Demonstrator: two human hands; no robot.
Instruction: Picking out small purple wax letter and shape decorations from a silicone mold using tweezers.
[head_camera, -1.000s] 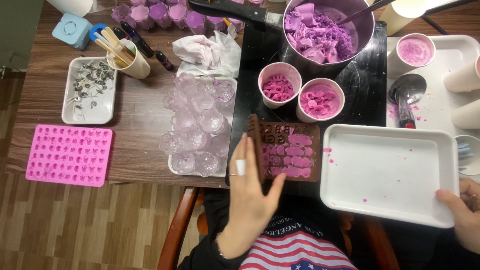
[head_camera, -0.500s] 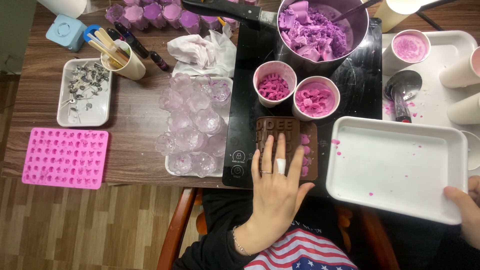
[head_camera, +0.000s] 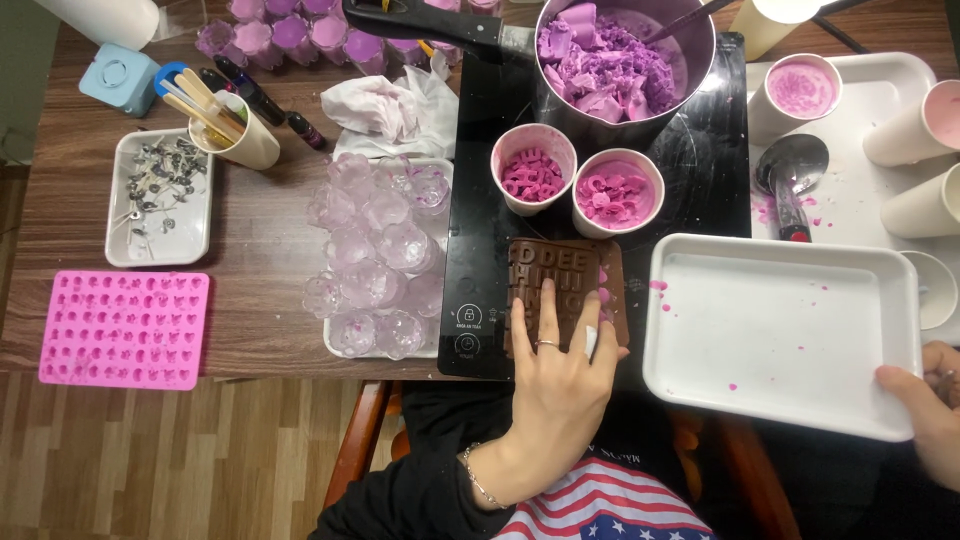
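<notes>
A: What does the surface look like?

B: A dark wooden desk (head_camera: 260, 210) above a wood-plank floor, with a black cooktop (head_camera: 480, 150) lying on it.

A: And nearest the person?

B: The left hand (head_camera: 555, 370) lies flat and unclenched, fingers spread, on a brown letter mould (head_camera: 560, 275) that sits at the near edge of the cooktop. The right hand (head_camera: 925, 410) grips the near right corner of an empty white tray (head_camera: 780, 330), just right of the mould and tilted.

A: Further out?

B: Two paper cups of pink pieces (head_camera: 575, 180) stand just beyond the mould. To the left sits a tray of clear round moulds (head_camera: 380, 250), then a pink mould (head_camera: 125, 328) near the desk's edge and a small white dish of metal bits (head_camera: 160, 195).

A: And at the far side?

B: A pot of purple chunks (head_camera: 620, 60) rests on the cooktop, and a spoon (head_camera: 792, 170) lies on a white tray (head_camera: 860, 200) to the right.
</notes>
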